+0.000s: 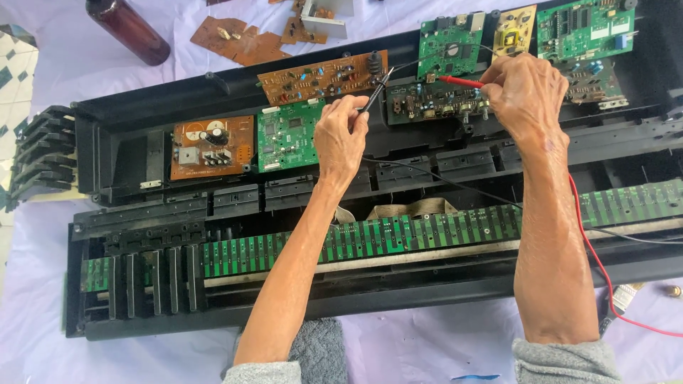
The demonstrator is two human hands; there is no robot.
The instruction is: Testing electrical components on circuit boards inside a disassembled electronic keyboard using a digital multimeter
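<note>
Grey sleeves (pixel 562 359) lead to hands pinching black probe (pixel 376 90) and red probe (pixel 461 82) over white-clothed table (pixel 57 64).

You work on a surface covered with a white cloth (pixel 64 64). On it lies the opened black keyboard case (pixel 142 313), stretching across most of it. A brown bottle (pixel 128 28) lies at the upper left, brown circuit board pieces (pixel 238 40) beside it, and small brass parts (pixel 672 290) at the right edge.
</note>
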